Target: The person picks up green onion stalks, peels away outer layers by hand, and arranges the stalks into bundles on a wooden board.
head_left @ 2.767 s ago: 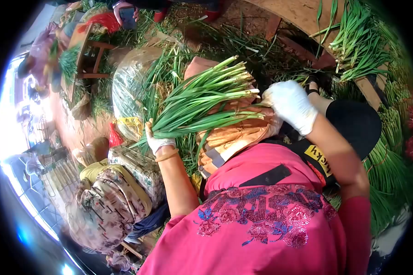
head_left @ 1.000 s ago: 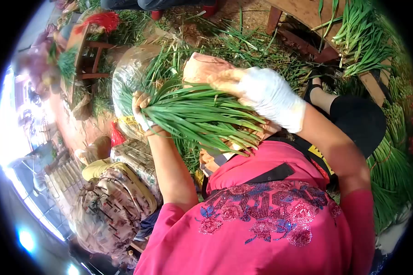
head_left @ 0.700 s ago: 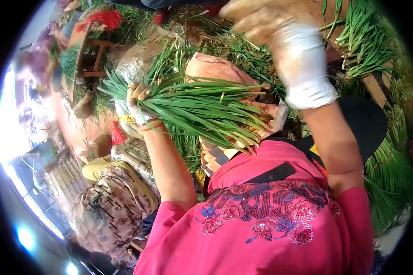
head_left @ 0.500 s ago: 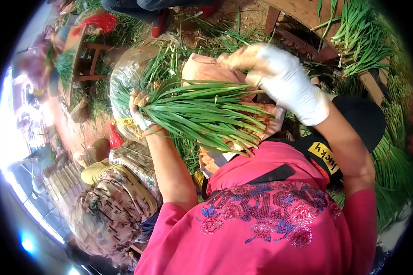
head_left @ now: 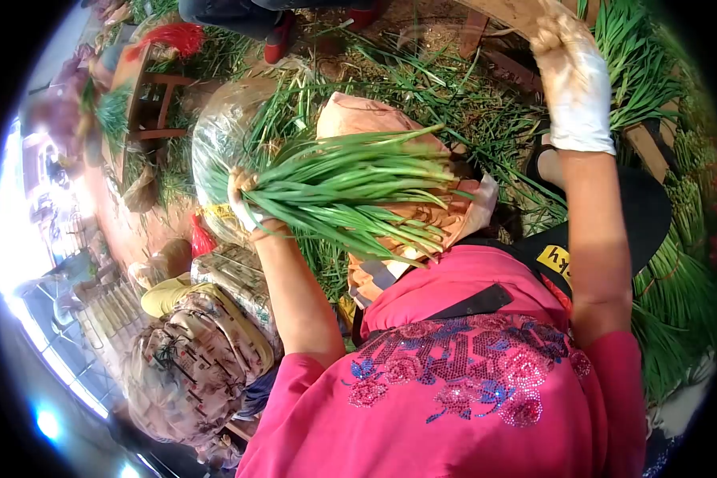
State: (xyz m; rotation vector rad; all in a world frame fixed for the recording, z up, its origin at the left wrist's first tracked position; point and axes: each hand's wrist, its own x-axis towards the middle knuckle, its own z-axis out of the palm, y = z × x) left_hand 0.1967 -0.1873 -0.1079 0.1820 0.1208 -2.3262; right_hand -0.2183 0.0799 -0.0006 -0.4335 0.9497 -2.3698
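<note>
My left hand (head_left: 245, 195), in a pale glove, is wrapped round the leafy end of a bunch of long green stalks (head_left: 350, 187). The stalks fan out to the right over an orange cloth (head_left: 366, 115) on my lap. My right hand (head_left: 570, 76), in a white glove, is raised at the upper right beside a wooden bench (head_left: 510, 12) and a heap of green stalks (head_left: 633, 64). Its fingers are blurred, and whether they hold anything is unclear.
Cut greens litter the ground (head_left: 422, 76). A clear plastic bag (head_left: 215, 135) lies beyond my left hand. A person in a patterned top (head_left: 195, 366) sits at the lower left. More stalks (head_left: 677, 295) lie at the right. Another person's red shoes (head_left: 277, 40) are at the top.
My right hand has moved from above the bunch up and right to the bench and heap. My left hand keeps its grip, and the bunch's right end has shifted slightly.
</note>
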